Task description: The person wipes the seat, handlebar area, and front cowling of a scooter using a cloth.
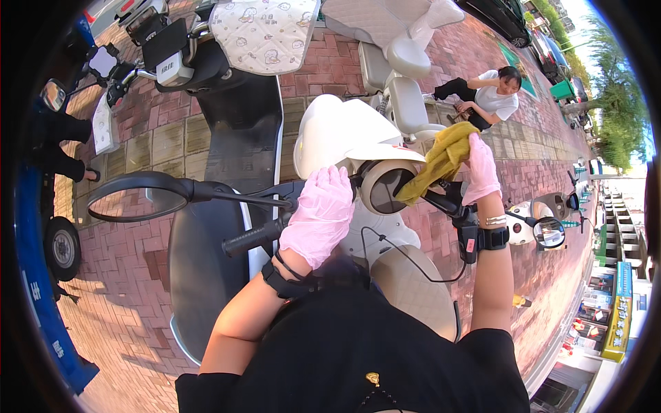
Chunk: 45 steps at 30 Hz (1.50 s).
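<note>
Before me stands a scooter with a white front cowl (335, 134) and a round instrument display (387, 188). My left hand (319, 214), in a pink disposable glove, lies flat by the display's left side, fingers straight and close together, near the black handlebar grip (255, 238). My right hand (481, 168), gloved alike, holds a mustard-yellow cloth (445, 155). The cloth hangs over the right handlebar side, and its lower end touches the display's edge. A black cable (423, 276) loops above the beige seat (418, 294). My left palm is hidden.
Another scooter with a black footboard (237, 134) stands close at left, its round mirror (139, 196) jutting towards me. A beige scooter (408, 100) stands ahead. A person (496, 98) crouches beyond it. A blue vehicle (46, 310) is at far left, near another person's legs (67, 149).
</note>
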Each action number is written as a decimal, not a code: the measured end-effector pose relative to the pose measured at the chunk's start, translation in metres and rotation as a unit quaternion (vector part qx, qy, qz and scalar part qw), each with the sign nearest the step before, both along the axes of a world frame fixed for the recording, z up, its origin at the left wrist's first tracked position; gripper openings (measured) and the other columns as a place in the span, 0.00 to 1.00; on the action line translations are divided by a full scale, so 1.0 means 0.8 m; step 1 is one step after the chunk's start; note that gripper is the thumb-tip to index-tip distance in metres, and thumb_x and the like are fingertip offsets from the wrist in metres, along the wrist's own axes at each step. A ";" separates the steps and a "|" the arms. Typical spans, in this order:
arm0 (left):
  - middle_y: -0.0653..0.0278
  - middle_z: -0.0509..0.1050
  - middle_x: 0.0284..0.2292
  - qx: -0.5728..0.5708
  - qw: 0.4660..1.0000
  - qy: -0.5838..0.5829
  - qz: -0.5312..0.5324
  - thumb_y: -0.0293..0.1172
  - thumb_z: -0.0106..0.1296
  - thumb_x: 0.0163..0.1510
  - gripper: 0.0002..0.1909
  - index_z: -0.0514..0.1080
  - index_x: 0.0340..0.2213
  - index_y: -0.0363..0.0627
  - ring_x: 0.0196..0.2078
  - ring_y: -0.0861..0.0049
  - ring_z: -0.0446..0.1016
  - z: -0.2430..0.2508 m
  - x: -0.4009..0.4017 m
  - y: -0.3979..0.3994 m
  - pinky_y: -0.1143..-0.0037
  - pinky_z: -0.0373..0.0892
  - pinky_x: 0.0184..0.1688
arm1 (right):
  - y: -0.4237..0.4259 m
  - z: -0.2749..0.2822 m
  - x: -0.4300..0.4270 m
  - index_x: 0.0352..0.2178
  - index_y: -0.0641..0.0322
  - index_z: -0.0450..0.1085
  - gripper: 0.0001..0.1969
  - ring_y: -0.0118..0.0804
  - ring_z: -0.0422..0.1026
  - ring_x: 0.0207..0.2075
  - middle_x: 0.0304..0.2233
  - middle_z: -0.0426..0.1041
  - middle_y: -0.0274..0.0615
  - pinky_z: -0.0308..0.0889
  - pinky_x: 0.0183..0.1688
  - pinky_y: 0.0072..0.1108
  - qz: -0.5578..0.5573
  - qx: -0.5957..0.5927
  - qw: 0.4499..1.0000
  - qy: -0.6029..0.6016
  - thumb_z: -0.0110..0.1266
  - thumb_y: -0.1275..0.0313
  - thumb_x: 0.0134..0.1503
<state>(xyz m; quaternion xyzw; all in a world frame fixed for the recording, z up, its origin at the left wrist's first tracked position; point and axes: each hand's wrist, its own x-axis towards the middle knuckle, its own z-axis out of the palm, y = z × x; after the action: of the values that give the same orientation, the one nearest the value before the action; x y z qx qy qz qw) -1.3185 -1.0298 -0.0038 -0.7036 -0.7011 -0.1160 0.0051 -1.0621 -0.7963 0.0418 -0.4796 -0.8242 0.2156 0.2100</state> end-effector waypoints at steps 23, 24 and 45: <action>0.52 0.71 0.46 0.049 0.997 -0.043 -0.032 0.36 0.56 0.48 0.27 0.67 0.49 0.38 0.49 0.59 0.68 0.012 -0.007 -0.002 0.67 0.64 0.53 | -0.220 -0.026 0.008 0.46 0.65 0.68 0.16 0.44 0.68 0.50 0.45 0.71 0.45 0.59 0.57 0.28 0.033 0.075 0.992 0.091 0.46 0.73 0.57; 0.52 0.71 0.46 0.055 0.997 -0.038 -0.046 0.36 0.56 0.48 0.27 0.67 0.49 0.38 0.49 0.59 0.68 0.015 -0.003 0.001 0.67 0.64 0.53 | -0.236 -0.026 0.019 0.48 0.65 0.66 0.16 0.41 0.68 0.50 0.47 0.70 0.44 0.59 0.57 0.27 -0.052 -0.020 0.954 0.296 0.44 0.72 0.59; 0.64 0.74 0.44 -0.025 0.615 -0.787 -0.036 0.23 0.51 0.56 0.16 0.70 0.47 0.42 0.47 0.76 0.73 0.119 0.010 0.043 0.76 0.69 0.50 | -0.275 0.030 0.052 0.48 0.71 0.65 0.19 0.43 0.69 0.48 0.50 0.68 0.50 0.61 0.53 0.27 -0.027 -0.056 0.884 0.463 0.42 0.81 0.53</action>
<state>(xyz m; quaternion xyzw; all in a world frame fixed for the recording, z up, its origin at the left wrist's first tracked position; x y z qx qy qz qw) -1.3105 -0.9955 0.0916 -0.3669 -0.4133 -0.6077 -0.5704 -1.0205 -1.0160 0.0660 -0.3584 -0.6060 0.4531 0.5469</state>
